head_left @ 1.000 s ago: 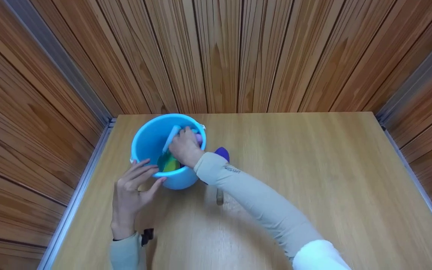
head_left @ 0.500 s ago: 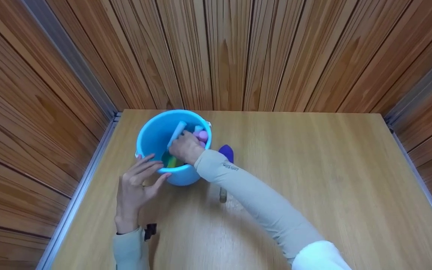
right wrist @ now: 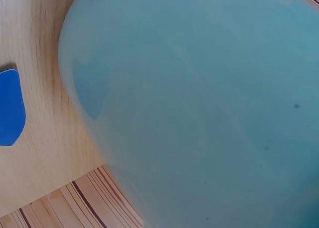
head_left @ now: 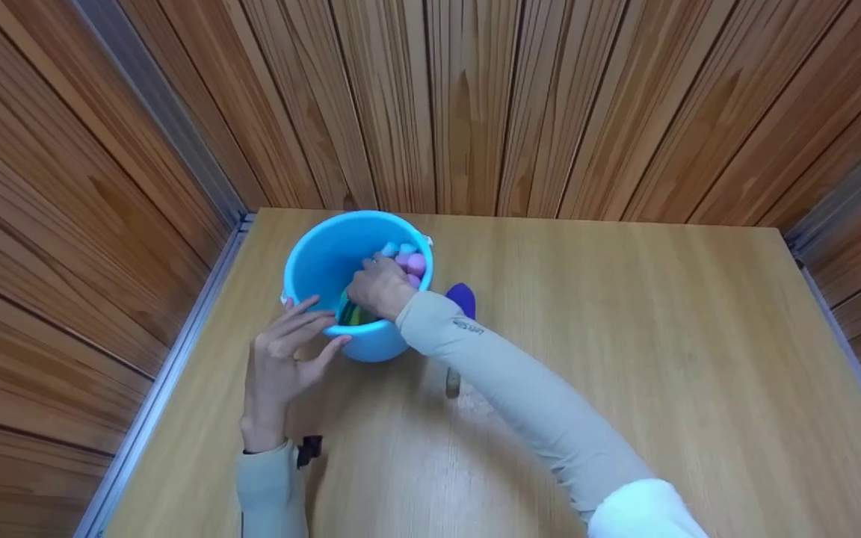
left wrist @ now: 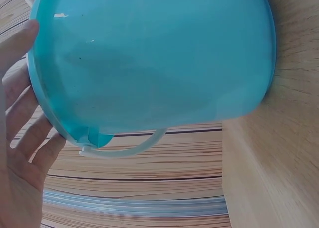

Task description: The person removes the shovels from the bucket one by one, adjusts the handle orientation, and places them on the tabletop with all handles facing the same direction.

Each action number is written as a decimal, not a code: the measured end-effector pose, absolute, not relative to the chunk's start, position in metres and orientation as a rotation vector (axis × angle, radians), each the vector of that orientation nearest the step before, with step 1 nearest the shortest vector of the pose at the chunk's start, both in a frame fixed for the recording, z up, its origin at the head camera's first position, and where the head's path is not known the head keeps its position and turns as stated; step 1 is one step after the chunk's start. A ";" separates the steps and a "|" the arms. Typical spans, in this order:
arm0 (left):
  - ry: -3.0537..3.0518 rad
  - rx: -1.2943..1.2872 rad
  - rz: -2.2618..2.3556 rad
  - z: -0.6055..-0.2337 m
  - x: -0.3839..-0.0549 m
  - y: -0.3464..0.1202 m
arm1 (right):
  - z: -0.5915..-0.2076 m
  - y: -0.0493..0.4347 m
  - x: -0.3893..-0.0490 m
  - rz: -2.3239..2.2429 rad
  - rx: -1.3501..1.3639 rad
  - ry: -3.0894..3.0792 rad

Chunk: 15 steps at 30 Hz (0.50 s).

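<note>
Blue bucket stood upright on the table, left of middle. Left hand, fingers spread, touched its near rim. Right hand was inside, beside pink pieces; whether it gripped anything, could not tell.

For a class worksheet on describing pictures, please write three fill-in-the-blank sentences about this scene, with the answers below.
1. In the head view, the bucket is coloured ____.
2. While the right hand reaches into the bucket, its rim is touched by the ____.
3. Pinkish pieces show inside the bucket, but the purple-looking object lies ____ it.

Answers: blue; left hand; outside
</note>
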State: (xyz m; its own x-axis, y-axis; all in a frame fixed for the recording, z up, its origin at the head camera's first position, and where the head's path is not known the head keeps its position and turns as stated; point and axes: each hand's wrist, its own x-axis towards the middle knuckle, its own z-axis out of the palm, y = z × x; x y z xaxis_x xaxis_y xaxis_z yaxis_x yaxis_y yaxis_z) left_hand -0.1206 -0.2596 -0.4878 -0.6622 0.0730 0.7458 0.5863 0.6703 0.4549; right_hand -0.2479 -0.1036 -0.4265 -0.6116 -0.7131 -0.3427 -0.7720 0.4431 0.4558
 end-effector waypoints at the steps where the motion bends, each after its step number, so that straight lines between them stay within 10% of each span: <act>1: -2.165 -0.505 -0.917 -0.488 -0.121 -0.259 | -0.426 -0.103 -0.248 0.887 -1.332 2.584; 15: -2.175 -0.484 -0.955 -0.489 -0.121 -0.259 | -0.424 -0.103 -0.249 1.116 -1.431 2.535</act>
